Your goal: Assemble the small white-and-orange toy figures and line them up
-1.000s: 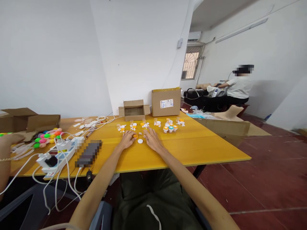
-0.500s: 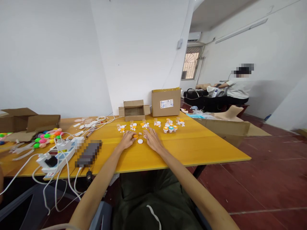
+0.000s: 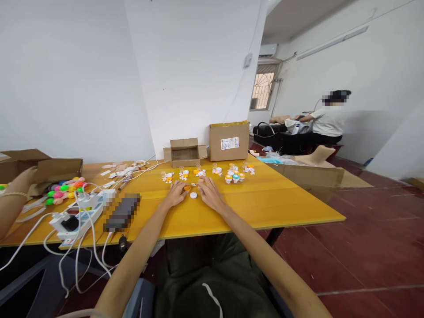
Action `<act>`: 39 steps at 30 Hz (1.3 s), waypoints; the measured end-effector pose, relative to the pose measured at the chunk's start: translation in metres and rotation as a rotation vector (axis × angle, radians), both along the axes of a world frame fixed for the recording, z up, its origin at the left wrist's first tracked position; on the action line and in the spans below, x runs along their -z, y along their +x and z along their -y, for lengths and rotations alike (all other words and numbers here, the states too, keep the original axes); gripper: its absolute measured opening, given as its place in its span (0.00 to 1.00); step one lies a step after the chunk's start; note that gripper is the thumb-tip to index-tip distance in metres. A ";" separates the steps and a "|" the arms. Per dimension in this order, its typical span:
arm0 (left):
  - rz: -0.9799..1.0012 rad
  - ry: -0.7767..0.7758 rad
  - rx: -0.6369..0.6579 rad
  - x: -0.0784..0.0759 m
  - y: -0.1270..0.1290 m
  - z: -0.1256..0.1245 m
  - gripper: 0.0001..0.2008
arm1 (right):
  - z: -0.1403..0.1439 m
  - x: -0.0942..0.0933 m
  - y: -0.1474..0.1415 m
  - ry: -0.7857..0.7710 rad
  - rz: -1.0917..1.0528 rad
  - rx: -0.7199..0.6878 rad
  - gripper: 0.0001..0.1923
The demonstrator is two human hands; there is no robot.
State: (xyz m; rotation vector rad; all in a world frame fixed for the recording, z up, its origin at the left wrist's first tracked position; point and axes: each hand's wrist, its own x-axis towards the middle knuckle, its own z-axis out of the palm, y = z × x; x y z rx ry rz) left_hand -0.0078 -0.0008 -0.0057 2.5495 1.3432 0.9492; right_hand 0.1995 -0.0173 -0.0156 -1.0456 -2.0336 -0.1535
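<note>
My left hand [image 3: 176, 193] rests on the yellow table [image 3: 265, 203] with its fingertips at a small orange cap [image 3: 187, 188]. My right hand [image 3: 209, 193] lies flat and spread just to the right of it, holding nothing. Between the two hands sits a white round cap [image 3: 193, 195]. Beyond my fingers runs a row of small white and orange toy pieces [image 3: 183, 175], and further right stand small round toys [image 3: 235, 177] with orange and teal tops.
Two cardboard boxes, a small open box [image 3: 185, 152] and a larger closed box [image 3: 229, 141], stand at the table's far edge. A power strip [image 3: 79, 214] with white cables and coloured balls [image 3: 62, 191] lie left. Another person's arm [image 3: 13, 201] enters at far left; a person sits at back right.
The other person's arm at the far left has come back into view near the open carton. My two hands have barely moved.
</note>
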 end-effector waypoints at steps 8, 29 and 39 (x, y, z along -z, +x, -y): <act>0.122 0.009 -0.007 -0.003 0.002 0.000 0.07 | 0.007 -0.001 -0.001 0.031 0.093 -0.130 0.18; 0.277 -0.096 0.074 -0.016 0.018 0.011 0.15 | 0.000 0.001 0.001 -0.095 -0.081 -0.157 0.23; 0.259 -0.123 0.093 -0.015 0.018 0.009 0.15 | 0.000 -0.002 0.001 -0.161 -0.154 -0.270 0.24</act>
